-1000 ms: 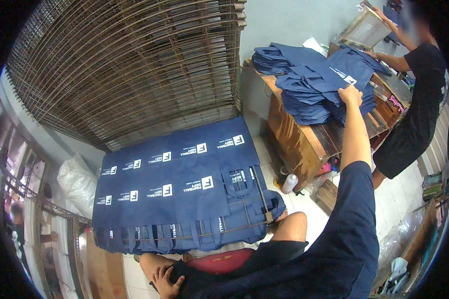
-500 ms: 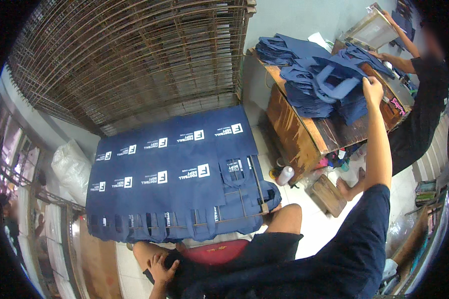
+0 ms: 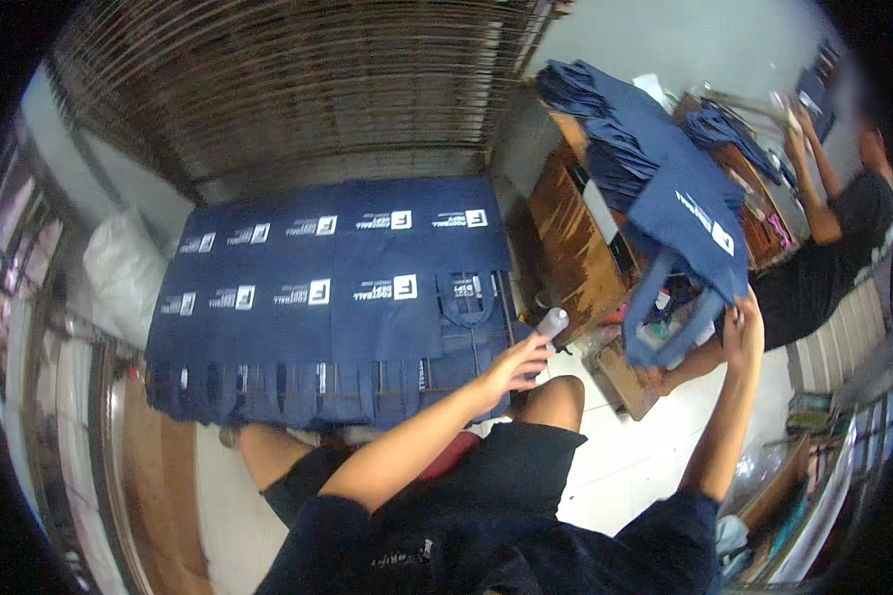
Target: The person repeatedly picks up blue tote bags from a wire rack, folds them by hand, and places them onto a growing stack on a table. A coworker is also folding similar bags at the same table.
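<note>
A navy tote bag (image 3: 680, 213) with a white print hangs from my right hand (image 3: 744, 332), whose fingers are closed on its edge near the handle loop. The bag's body slants over the front of a stack of navy bags (image 3: 605, 109) on a wooden cabinet. My left hand (image 3: 518, 367) is raised in front of me with its fingers apart and nothing in them. Just beyond its fingertips appears a pale bottle (image 3: 554, 321) standing on the floor. Printed navy bags (image 3: 298, 263) lie in two overlapping rows on a rack to the left, their handles along the near edge.
Tall stacked wire racks (image 3: 288, 89) rise at the back. A scratched wooden cabinet (image 3: 571, 218) stands right, with a small wooden stool (image 3: 620, 382) below it. A co-worker in dark clothes (image 3: 833, 248) is at the far right. White plastic sacking (image 3: 119, 268) sits on the left.
My right hand has pulled the tote bag off the stack, toward me and down. My left hand has left my thigh and reached forward to the right. The view has shifted slightly.
</note>
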`<action>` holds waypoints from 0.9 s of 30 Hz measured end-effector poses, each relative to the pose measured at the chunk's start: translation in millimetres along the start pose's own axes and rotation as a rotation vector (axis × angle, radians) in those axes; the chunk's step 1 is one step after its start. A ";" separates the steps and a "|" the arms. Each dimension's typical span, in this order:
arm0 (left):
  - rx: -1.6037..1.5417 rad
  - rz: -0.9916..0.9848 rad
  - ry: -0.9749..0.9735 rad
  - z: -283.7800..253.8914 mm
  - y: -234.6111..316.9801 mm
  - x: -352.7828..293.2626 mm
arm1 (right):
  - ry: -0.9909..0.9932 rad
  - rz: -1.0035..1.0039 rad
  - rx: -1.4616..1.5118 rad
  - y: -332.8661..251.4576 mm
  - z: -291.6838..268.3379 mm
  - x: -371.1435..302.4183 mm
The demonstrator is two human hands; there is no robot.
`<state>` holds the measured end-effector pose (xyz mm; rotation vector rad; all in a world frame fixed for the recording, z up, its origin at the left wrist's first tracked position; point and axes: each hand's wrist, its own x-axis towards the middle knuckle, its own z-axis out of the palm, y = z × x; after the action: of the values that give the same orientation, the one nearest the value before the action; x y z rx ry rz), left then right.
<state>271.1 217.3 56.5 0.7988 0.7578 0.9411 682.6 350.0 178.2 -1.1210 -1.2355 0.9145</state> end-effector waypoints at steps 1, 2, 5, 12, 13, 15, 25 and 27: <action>-0.122 -0.060 -0.032 8.1 7.8 12.0 | 0.015 0.096 0.269 -31.2 32.9 -35.7; -0.218 -0.071 -0.070 15.6 8.5 27.2 | -0.052 0.072 0.235 -49.6 46.4 -64.0; -0.423 -0.039 -0.302 33.9 1.4 52.8 | -0.041 0.037 0.134 -73.4 72.1 -130.2; -0.694 -0.050 -0.089 34.8 -7.7 -67.3 | -0.274 0.277 0.078 -66.7 103.8 -192.4; -0.676 0.009 -0.080 31.1 -11.6 -83.1 | -0.339 0.325 0.066 -57.2 105.1 -192.9; -0.544 0.064 0.059 25.5 -13.3 -102.2 | -0.357 0.252 0.038 -40.9 137.2 -190.3; -0.111 0.339 0.354 -39.0 6.7 -82.5 | -0.519 0.236 0.165 31.4 205.7 -140.8; -0.035 0.312 0.404 -60.2 5.0 -64.1 | -0.518 0.255 0.094 54.9 213.3 -126.3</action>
<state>194.1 176.5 44.2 0.7149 0.9783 1.4193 457.4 271.9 90.6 -1.0122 -1.4617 1.5085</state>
